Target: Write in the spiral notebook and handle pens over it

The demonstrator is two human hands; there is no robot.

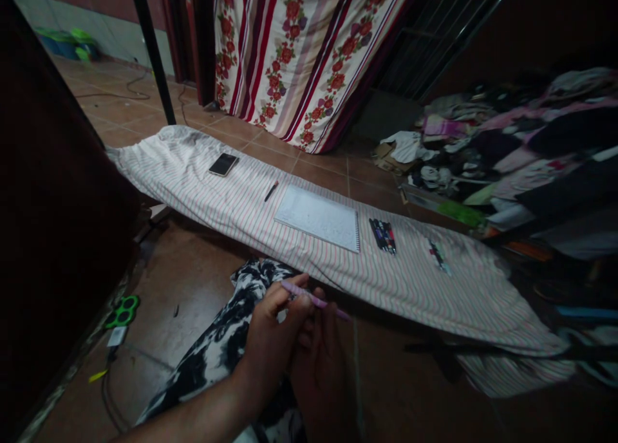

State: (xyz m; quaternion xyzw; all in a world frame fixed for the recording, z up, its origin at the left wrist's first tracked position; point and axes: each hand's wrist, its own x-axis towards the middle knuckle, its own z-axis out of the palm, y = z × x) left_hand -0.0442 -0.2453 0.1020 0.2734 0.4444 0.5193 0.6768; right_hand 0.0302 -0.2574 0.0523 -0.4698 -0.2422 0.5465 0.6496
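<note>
My left hand [273,330] reaches in from the lower left and pinches a thin pink pen [316,299] between thumb and fingers. My right hand [321,366] lies in shadow just beneath it, fingers curled up against the pen's far end. Both hands hover over a black-and-white patterned cloth [217,349] at the near edge of a long board covered in striped cloth [203,185]. On the board lie a spiral notebook [318,217], a dark pen [271,190], a phone [223,164], a bundle of markers [383,235] and another small pen-like item [438,256].
Green-handled scissors [123,311] lie on the tiled floor at left, beside a dark cabinet side [53,224]. A heap of clothes [531,147] fills the right. A floral striped curtain [299,50] hangs at the back, with a black pole [152,50] to its left.
</note>
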